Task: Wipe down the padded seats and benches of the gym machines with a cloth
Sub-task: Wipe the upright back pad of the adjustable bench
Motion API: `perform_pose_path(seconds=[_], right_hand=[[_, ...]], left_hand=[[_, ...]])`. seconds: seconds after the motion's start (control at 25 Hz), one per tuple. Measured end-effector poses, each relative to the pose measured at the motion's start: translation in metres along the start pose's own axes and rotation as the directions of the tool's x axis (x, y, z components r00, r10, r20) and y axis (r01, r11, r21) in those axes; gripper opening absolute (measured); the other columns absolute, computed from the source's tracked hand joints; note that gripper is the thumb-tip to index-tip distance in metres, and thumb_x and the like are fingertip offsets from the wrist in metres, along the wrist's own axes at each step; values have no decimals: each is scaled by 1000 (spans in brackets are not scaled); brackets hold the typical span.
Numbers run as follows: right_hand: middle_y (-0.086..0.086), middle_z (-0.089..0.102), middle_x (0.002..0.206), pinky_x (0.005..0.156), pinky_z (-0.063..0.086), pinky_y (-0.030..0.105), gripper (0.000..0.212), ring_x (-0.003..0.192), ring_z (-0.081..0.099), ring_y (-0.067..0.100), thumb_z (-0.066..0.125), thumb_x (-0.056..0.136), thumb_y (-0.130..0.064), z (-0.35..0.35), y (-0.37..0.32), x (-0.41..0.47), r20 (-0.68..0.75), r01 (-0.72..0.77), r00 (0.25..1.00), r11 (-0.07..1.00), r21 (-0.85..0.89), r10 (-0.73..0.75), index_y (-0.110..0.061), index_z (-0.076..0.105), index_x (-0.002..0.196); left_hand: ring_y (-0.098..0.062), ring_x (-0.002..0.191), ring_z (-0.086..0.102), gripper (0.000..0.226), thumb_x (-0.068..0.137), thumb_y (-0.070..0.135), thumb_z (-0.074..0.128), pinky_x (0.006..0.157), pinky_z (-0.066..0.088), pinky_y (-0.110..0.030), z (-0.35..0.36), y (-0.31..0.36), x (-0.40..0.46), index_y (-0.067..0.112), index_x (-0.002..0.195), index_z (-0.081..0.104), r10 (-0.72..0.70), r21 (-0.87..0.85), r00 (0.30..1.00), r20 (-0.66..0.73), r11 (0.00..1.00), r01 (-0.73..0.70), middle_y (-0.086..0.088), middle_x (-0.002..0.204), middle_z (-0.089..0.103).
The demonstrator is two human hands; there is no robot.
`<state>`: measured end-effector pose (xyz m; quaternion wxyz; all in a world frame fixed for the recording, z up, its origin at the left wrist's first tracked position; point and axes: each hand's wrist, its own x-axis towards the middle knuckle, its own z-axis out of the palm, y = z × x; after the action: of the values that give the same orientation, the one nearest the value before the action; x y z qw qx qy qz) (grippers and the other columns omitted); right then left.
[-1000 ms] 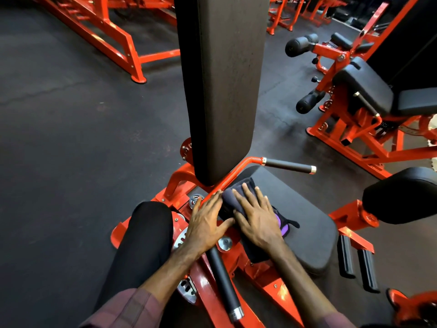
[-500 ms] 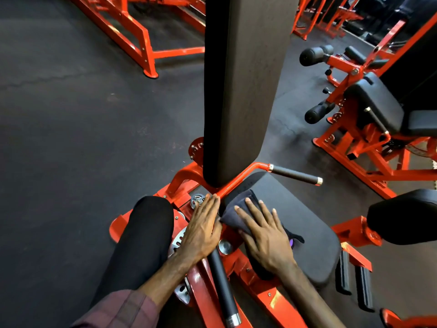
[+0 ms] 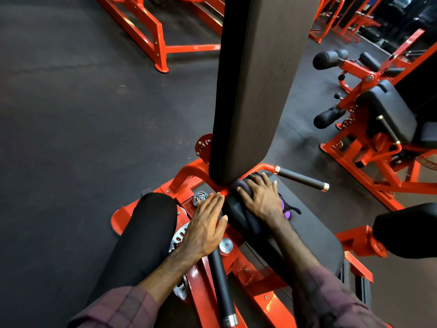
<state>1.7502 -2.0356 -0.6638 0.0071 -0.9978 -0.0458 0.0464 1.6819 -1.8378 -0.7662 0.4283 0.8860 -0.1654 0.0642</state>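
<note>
Cloth (image 3: 243, 189), dark grey with a purple patch showing near the wrist, lies on the back end of the black padded seat (image 3: 305, 230), right where the seat meets the foot of the upright back pad (image 3: 257, 91). The right hand (image 3: 262, 200) presses flat on it, fingers straight and spread, fingertips reaching toward the base of the back pad. Part of the cloth hangs over the seat's left edge.

Just beside it, the left hand (image 3: 205, 228) rests with straight, relaxed fingers on the orange frame (image 3: 250, 275) next to the seat, its palm over the top of a black foam-covered handle (image 3: 222, 290) that runs down toward the bottom of the view. Whether the palm actually bears on the handle cannot be told. A round metal cap (image 3: 225, 245) sits on the frame between the hand and the seat.

A second black grip (image 3: 301, 178) sticks out to the right behind the seat. A knee in black trousers (image 3: 146, 233) is bent at the left of the frame. Both forearms show dull plaid sleeves (image 3: 118, 308).

Further out, a neighbouring orange machine (image 3: 378, 129) with black pads and rollers stands at the right on the dark rubber floor (image 3: 82, 126).
</note>
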Motion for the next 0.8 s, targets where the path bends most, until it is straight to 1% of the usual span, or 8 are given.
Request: perform_pose_path(seconds=[0.08, 0.16, 0.32, 0.4, 0.48, 0.52, 0.68, 0.8], right_hand=[[-9, 50, 155, 124, 16, 63, 53, 155, 27, 24, 35, 103, -64, 9, -12, -14, -30, 172, 985, 985, 21, -171, -35, 59, 140], [-11, 45, 160, 126, 12, 65, 62, 159, 21, 22, 28, 102, -68, 11, 5, -18, -1, 224, 975, 974, 31, -224, -34, 55, 146], [-4, 42, 164, 124, 13, 67, 78, 159, 20, 27, 15, 95, -70, 0, 39, 14, -34, -103, 994, 995, -1, 103, -29, 56, 147], [-3, 42, 164, 125, 13, 63, 73, 160, 19, 28, 20, 97, -67, 6, 22, 6, -50, -37, 998, 999, 15, 38, -28, 57, 146], [-6, 39, 166, 127, 10, 58, 69, 161, 16, 25, 24, 99, -66, 13, 20, -5, -6, 84, 996, 995, 54, -84, -29, 54, 150], [-6, 38, 166, 127, 11, 58, 70, 161, 16, 24, 24, 99, -66, 9, 27, -4, 10, 90, 996, 995, 48, -91, -29, 53, 151], [6, 54, 153, 119, 31, 58, 66, 150, 38, 34, 28, 98, -65, -2, 64, 38, -8, -191, 981, 981, 37, 192, -24, 61, 139], [16, 61, 139, 113, 42, 50, 78, 134, 53, 39, 25, 87, -76, 1, 67, 65, 85, -278, 960, 952, 132, 268, -28, 62, 135]], left_hand=[[-11, 161, 16, 62, 108, 39, 42, 132, 5, -31, 0, 1, 0, 11, 163, 36, 6, 19, 1000, -15, 1000, -6, -3, 171, 32], [-11, 161, 15, 63, 108, 41, 41, 132, 7, -34, -1, 2, 0, 13, 164, 34, 13, 42, 1000, -7, 999, -13, -2, 171, 30], [-12, 161, 17, 67, 107, 53, 39, 133, 9, -45, 0, 5, 1, 20, 165, 33, 14, 50, 1000, 1, 999, -14, 1, 172, 29], [-12, 160, 23, 67, 107, 57, 39, 132, 11, -49, 4, 15, 4, 20, 163, 38, 48, 80, 999, -7, 996, -47, 1, 170, 34], [-13, 159, 26, 68, 108, 59, 34, 132, 10, -49, 9, 25, 9, 19, 164, 37, 47, 123, 999, 11, 991, -48, 1, 170, 34], [-13, 158, 27, 69, 108, 59, 32, 132, 12, -49, 10, 29, 12, 19, 164, 36, 33, 146, 999, 14, 989, -34, 1, 170, 34], [-14, 155, 34, 71, 108, 63, 29, 129, 21, -51, 13, 36, 15, 19, 162, 40, 32, 209, 999, -5, 977, -30, 0, 168, 38], [-11, 156, 33, 70, 108, 64, 24, 129, 20, -49, 9, 37, 17, 22, 162, 40, 19, 227, 1000, -5, 974, -18, 3, 168, 38]])
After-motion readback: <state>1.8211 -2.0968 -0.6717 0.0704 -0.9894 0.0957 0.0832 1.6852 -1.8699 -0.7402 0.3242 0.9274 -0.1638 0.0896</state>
